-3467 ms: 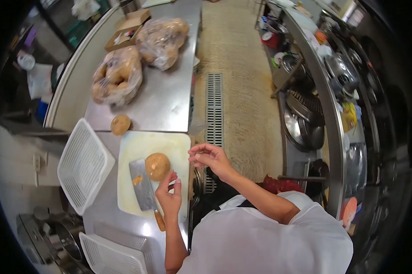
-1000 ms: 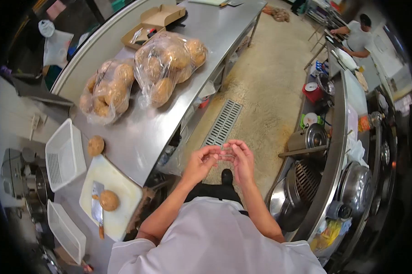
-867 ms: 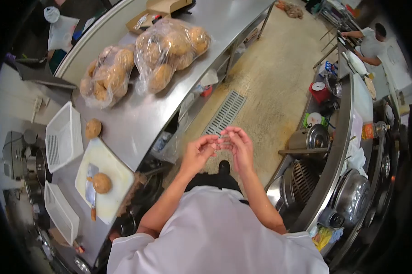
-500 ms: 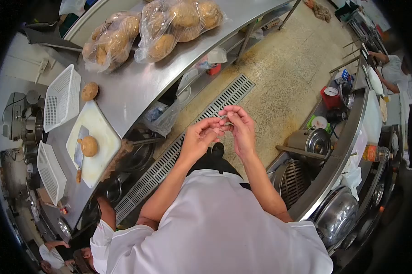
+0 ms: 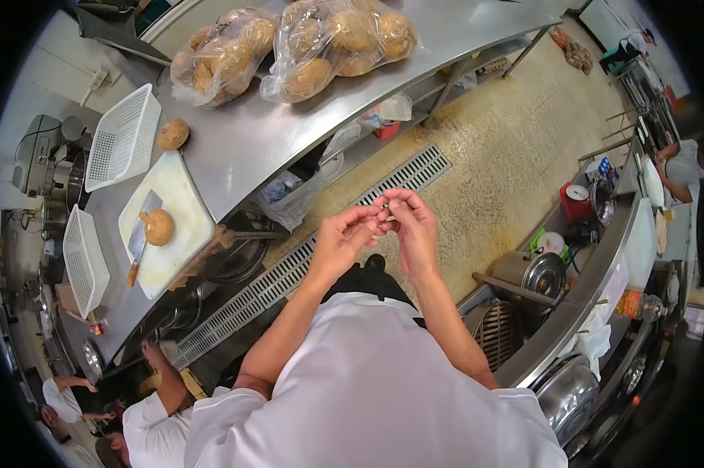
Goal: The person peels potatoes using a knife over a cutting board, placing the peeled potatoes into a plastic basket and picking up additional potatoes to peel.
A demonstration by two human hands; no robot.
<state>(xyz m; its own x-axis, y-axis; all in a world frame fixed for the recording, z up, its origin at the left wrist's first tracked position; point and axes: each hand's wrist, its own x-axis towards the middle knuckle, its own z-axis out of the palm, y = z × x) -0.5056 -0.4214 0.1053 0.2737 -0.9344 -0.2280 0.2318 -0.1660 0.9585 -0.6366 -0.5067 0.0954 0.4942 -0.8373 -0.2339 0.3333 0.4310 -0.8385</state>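
My left hand [image 5: 346,240] and my right hand [image 5: 414,234] are raised in front of my body, above the floor. Their fingertips meet in a pinch around something small that I cannot make out. On the steel counter to the left lies a white cutting board [image 5: 184,261]. It carries a cleaver [image 5: 139,235] with a wooden handle and a round tan root vegetable [image 5: 159,228] beside the blade. A second root vegetable [image 5: 173,134] sits just past the board's far corner. Both hands are apart from these things.
Two clear bags of root vegetables, one bag [image 5: 226,61] left of the other bag [image 5: 336,43], rest on the counter. White baskets [image 5: 123,140] stand along its left side. A floor drain [image 5: 290,285] crosses below. Pots [image 5: 535,273] stand right. A co-worker [image 5: 153,425] is at lower left.
The view has shifted, so the counter and its things sit slightly differently in the frame. My hands stay together in the same pinch. The co-worker at lower left has moved.
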